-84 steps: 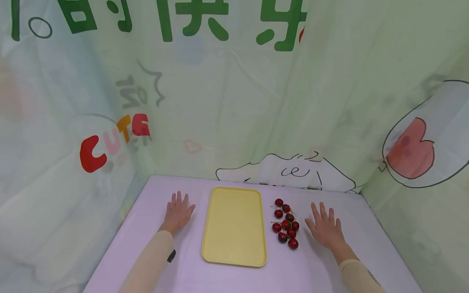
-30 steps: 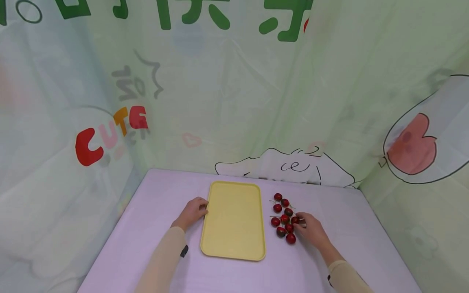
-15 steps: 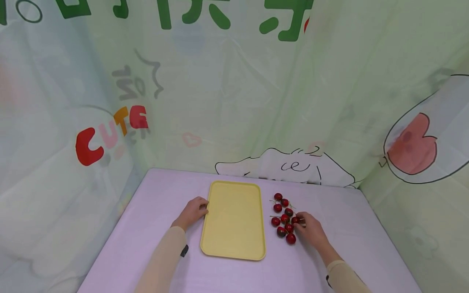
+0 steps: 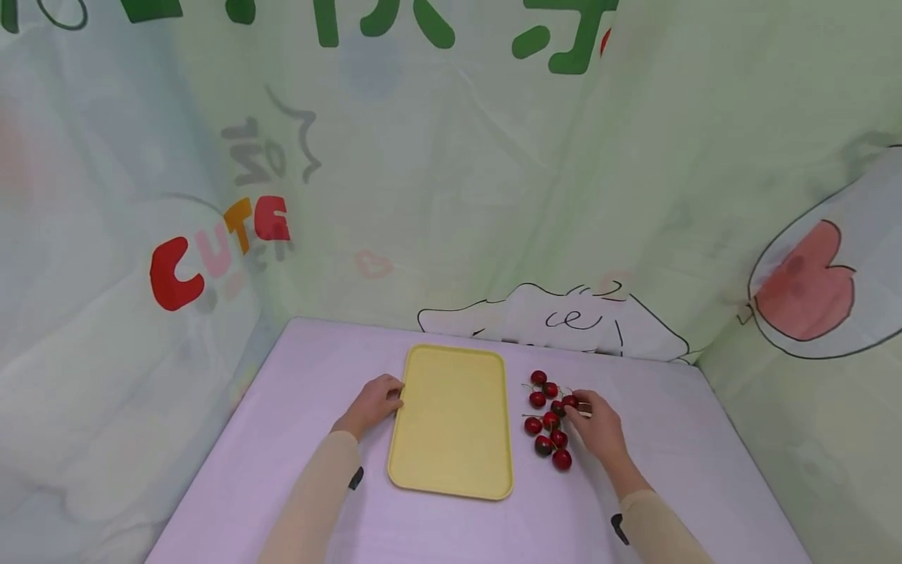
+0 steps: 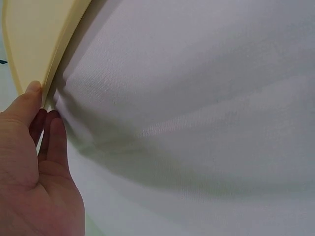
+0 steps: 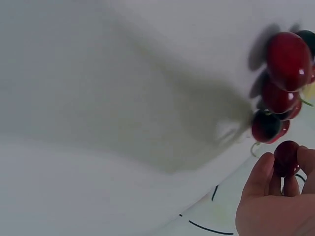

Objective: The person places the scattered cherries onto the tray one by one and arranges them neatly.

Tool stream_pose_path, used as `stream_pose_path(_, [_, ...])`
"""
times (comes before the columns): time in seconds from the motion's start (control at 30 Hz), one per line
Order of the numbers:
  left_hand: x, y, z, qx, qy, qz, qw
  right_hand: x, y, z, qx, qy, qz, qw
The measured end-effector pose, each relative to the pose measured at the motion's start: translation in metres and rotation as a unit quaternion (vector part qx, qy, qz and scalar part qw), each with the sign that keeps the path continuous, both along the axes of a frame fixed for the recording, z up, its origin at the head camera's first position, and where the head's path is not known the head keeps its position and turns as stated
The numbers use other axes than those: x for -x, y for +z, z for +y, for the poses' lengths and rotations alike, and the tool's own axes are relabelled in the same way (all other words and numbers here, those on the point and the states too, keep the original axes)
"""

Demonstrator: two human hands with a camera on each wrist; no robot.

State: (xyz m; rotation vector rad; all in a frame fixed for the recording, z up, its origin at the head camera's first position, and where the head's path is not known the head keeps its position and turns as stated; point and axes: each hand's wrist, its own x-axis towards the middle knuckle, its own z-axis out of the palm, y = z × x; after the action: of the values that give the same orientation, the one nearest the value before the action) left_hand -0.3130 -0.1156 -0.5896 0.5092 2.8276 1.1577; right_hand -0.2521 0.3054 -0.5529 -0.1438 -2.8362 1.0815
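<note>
A shallow yellow tray lies on the table, bare inside. My left hand pinches its left rim; in the left wrist view the thumb lies on top of the tray's edge and the fingers sit beneath it. Right of the tray is a loose cluster of dark red cherries, some with thin stems. My right hand pinches one cherry between thumb and fingertips, at the cluster's right side. In the right wrist view other cherries lie just beyond that hand.
The table has a pale lilac cover. A printed fabric curtain hangs behind it and along both sides. The table's back edge meets the curtain beyond the tray and cherries.
Both hands went from lying spread on the table to the tray's rim and the cherries. Over the last half second the right hand has moved a cherry slightly away, toward the back.
</note>
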Motion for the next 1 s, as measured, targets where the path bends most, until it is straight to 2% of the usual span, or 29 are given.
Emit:
stream_pose_path(0.2, [0.001,0.003,-0.001,0.005,-0.005,0.001,1.0,0.018,0.0,-0.019,0.035,-0.029,-0.006,0.999])
stream_pose_path(0.37, [-0.004,0.009,-0.001,0.002,-0.006,0.004,1.0,0.026,0.005,-0.045,0.05,-0.034,-0.009,0.998])
stream_pose_path(0.5, [-0.006,0.01,-0.001,0.01,-0.011,0.011,0.9998,0.033,0.006,-0.063,0.063,-0.023,0.003,0.998])
stream_pose_path(0.67, [-0.005,0.008,-0.001,-0.006,-0.015,0.005,0.9999,0.048,-0.001,-0.078,0.097,-0.002,0.022,0.995])
stream_pose_path(0.77, [-0.003,0.008,-0.004,-0.015,-0.026,0.015,0.9994,0.058,-0.007,-0.089,0.113,0.005,0.027,0.993])
stream_pose_path(0.8, [0.001,0.002,-0.006,-0.016,-0.037,0.032,0.9987,0.061,-0.008,-0.093,0.118,0.006,0.028,0.993])
stream_pose_path(0.9, [0.002,0.003,-0.008,-0.013,-0.045,0.038,0.9981,0.07,-0.01,-0.108,0.141,0.005,0.027,0.99])
stream_pose_path(1.0, [0.003,0.003,-0.009,0.003,-0.032,0.021,0.9993,0.077,-0.011,-0.125,0.161,0.011,0.028,0.986])
